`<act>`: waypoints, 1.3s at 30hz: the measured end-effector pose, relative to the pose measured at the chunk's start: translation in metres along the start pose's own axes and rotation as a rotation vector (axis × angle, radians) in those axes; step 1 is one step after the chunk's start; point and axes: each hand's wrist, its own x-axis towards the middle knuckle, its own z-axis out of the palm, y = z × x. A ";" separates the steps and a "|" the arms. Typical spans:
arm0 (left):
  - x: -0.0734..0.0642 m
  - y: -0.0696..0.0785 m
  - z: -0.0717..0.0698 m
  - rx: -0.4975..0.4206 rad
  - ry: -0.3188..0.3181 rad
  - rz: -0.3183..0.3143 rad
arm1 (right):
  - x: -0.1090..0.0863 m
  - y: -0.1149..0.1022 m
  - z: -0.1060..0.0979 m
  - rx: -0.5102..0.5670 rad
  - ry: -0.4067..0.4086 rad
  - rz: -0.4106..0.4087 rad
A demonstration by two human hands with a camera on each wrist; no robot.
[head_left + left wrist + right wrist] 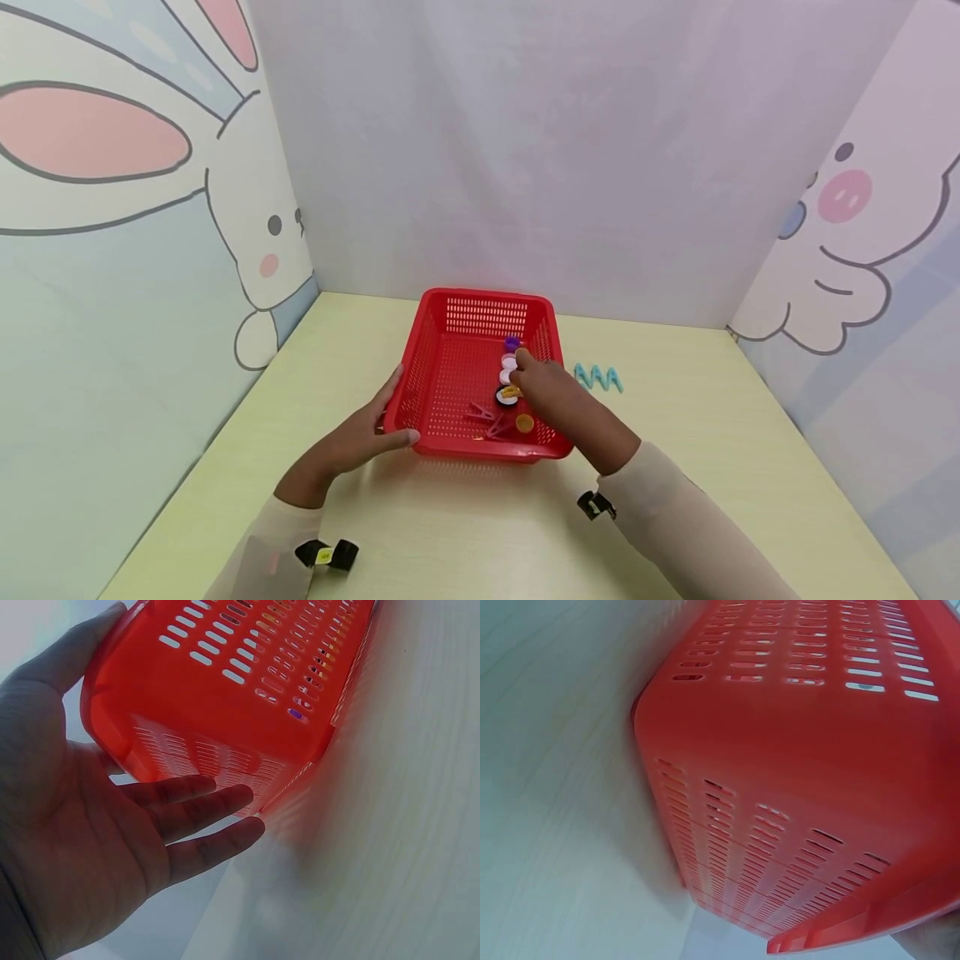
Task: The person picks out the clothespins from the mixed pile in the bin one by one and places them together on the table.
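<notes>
A red perforated basket (480, 450) stands on the table. My left hand (365, 435) rests at its near left corner, thumb by the front rim; in the left wrist view the other fingers (214, 846) extend along the outer wall. My right hand (542, 385) reaches over the right rim into the basket, fingers bent downward; whether they hold anything I cannot tell. Below it are a yellow clip (512, 392), a black-rimmed white cap (506, 401) and a white cap (509, 362). A purple cap (512, 342) lies farther back, an orange cap (524, 423) nearer the front.
Pink clothespins (480, 412) lie in the basket's near part. Right of the basket, three teal clothespins (597, 377) stand in a row on the pale table (675, 417). A grey-white wall (525, 167) rises behind, with cartoon-printed panels at both sides.
</notes>
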 end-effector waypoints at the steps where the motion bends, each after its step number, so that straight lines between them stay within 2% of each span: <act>1: 0.000 0.000 0.000 0.000 0.000 0.000 | -0.001 0.001 0.000 -0.006 0.002 -0.004; 7: 0.001 0.000 0.000 0.004 0.000 0.002 | -0.003 0.004 0.002 -0.104 0.042 -0.048; 19: -0.001 0.002 0.001 -0.004 -0.001 0.007 | -0.012 0.005 0.008 -0.078 0.238 -0.104; 26: -0.001 0.002 0.001 -0.003 -0.003 0.013 | -0.022 0.008 0.007 -0.075 0.420 -0.140; 32: -0.001 0.002 0.001 0.006 -0.003 0.010 | -0.030 0.017 0.007 -0.060 0.596 -0.087; 39: -0.002 0.005 0.001 0.007 -0.003 0.002 | -0.039 0.028 0.010 0.005 0.720 0.055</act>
